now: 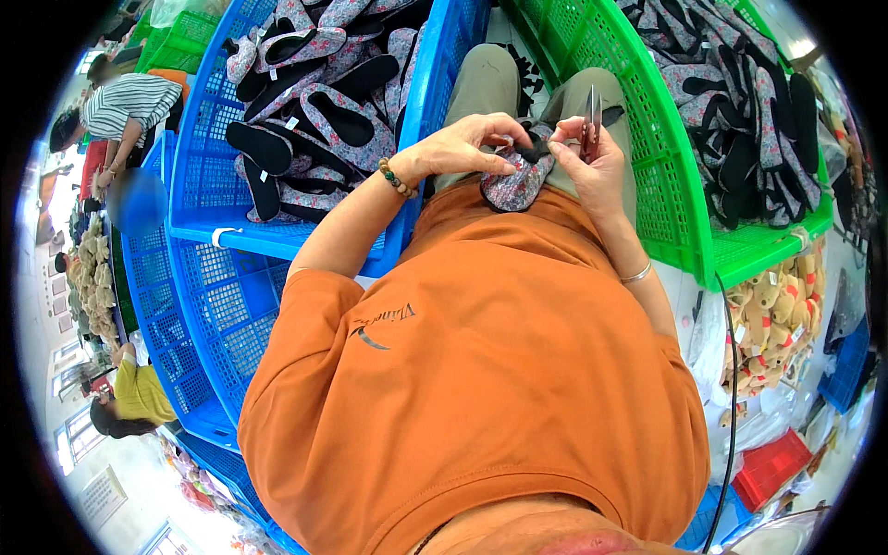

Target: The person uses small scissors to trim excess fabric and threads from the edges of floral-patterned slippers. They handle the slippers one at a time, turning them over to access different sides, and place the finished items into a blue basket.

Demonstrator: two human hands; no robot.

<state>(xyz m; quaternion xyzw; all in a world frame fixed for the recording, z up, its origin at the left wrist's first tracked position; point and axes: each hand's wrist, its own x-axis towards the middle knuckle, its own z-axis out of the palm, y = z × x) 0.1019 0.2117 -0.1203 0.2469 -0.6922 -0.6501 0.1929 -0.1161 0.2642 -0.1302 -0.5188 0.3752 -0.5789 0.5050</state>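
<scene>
A grey floral slipper (pixel 514 189) with a dark lining lies in my lap, its rounded end toward my belly. My left hand (pixel 470 148) is closed on its left side, thumb and fingers bent at the dark opening. Across from it, my right hand (pixel 594 166) pinches at the slipper's upper edge with thumb and forefinger. A small pair of scissors (pixel 590 125) sits in the same right hand, blades pointing up and away from me. Whatever tiny bit the right fingertips pinch is too small to make out.
To my left stands a blue crate (pixel 199 199) heaped with floral slippers (pixel 347 120); a green crate (pixel 680 203) at my right holds more. Further blue crates (pixel 217 314) stand left. A cable (pixel 733 388) hangs at right, near tan plush items (pixel 772 319). Other people work far left.
</scene>
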